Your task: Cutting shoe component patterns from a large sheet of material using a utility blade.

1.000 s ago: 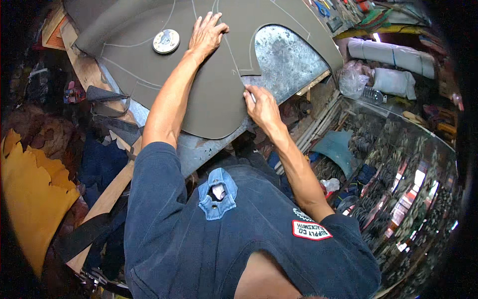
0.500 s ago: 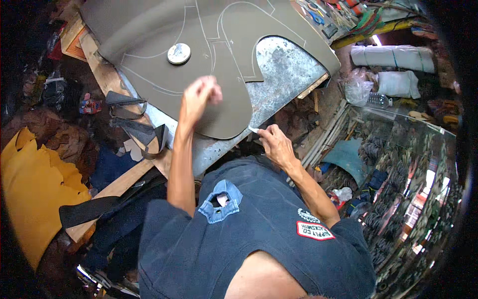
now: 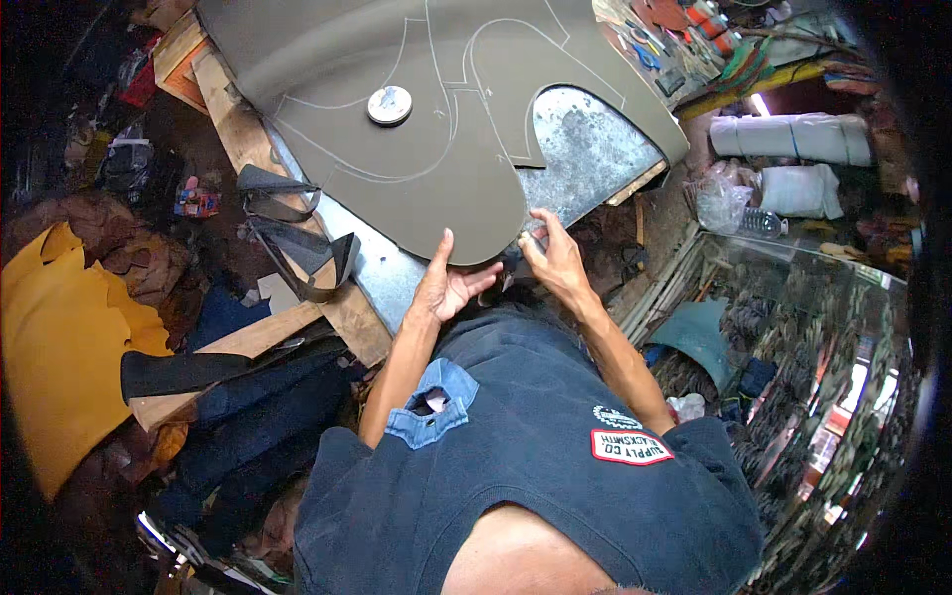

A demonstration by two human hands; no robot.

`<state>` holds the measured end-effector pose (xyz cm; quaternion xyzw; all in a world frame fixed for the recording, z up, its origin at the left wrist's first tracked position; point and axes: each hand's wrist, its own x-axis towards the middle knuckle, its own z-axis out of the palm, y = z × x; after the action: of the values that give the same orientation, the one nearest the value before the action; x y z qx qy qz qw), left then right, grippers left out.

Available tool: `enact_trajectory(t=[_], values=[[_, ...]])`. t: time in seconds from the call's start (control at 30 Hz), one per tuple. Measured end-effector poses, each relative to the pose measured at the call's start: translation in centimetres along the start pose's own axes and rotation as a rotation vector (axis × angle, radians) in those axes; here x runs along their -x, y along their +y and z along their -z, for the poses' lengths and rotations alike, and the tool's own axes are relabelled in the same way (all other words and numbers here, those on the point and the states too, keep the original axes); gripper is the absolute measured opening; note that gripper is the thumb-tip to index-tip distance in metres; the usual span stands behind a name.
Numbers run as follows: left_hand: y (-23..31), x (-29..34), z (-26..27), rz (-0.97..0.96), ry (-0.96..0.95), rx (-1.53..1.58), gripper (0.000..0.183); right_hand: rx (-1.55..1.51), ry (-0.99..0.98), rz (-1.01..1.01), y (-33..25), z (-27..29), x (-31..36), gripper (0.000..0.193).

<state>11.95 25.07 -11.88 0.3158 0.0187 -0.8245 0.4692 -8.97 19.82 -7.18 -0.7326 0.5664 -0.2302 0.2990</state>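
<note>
A large olive-brown sheet (image 3: 397, 213) with white outlines drawn on it lies over a metal-topped table (image 3: 585, 149). Its near end is rounded, and a curved piece is cut out on the right. My left hand (image 3: 451, 286) is open under that rounded edge, thumb up against the rim and fingers stretched to the right. At the sheet's right edge my right hand (image 3: 557, 260) is closed in a pinch; a small whitish piece shows at its fingertips, its kind unclear. A round flat tin (image 3: 390, 104) rests on the sheet.
Black straps (image 3: 288, 238) hang over the wooden frame (image 3: 238, 119) on the left. A yellow hide (image 3: 69, 357) lies further left. Tools (image 3: 650, 45) are spread at the far right. A glass case (image 3: 793, 347) and wrapped white rolls (image 3: 788, 137) stand to the right.
My left hand has come down from above the sheet to its near edge and opened. My right hand has moved slightly up and right, to the sheet's edge. The view has shifted.
</note>
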Motion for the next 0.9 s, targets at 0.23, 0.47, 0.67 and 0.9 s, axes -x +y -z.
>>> enact_trajectory(t=[0.23,0.47,0.67,0.9], values=[[0.5,-0.9,-0.6,-0.09,0.121,0.05,0.058,-1.114,-0.147,-0.774,-0.5,-1.6,-1.6,0.043],[1.5,-1.3,-0.7,-0.17,0.043,0.116,0.057,-1.035,-0.094,-0.694,-0.1,-2.3,-4.7,0.022],[0.0,1.6,-1.1,-0.239,0.105,0.091,0.049,-0.794,-0.134,-0.575,-1.1,0.6,-2.3,0.017],[-1.8,1.1,-1.4,-0.13,0.113,0.012,0.05,-0.798,-0.153,-0.592,0.2,1.6,-1.8,0.031]])
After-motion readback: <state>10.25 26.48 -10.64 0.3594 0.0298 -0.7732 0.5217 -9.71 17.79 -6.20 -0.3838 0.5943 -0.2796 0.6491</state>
